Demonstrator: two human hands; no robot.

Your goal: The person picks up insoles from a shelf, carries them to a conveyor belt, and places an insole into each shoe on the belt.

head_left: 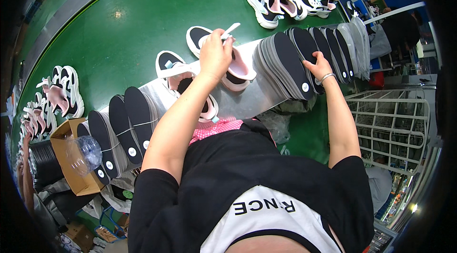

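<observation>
My left hand (215, 56) is closed around the white tongue (232, 30) of a black, white and pink sneaker (241, 68) on the pale work surface. Its mate (167, 58) stands just to the left, partly hidden by my left forearm. At the right, my right hand (320, 68) has its thumb and forefinger curled on a black insole (303, 43) of the second stack. The other fingers of that hand are hidden. Beside it, nearer the sneakers, stands a thicker stack of grey-edged black insoles (281, 62), leaning in a row.
More insole stacks (124, 119), some tied with string, stand at left beside a cardboard box (90, 184) holding clear plastic. Sneakers (276, 0) sit across the green belt (143, 19), others (64, 93) far left. A white wire rack (390, 126) is right. Another person's arm (27, 172) shows left.
</observation>
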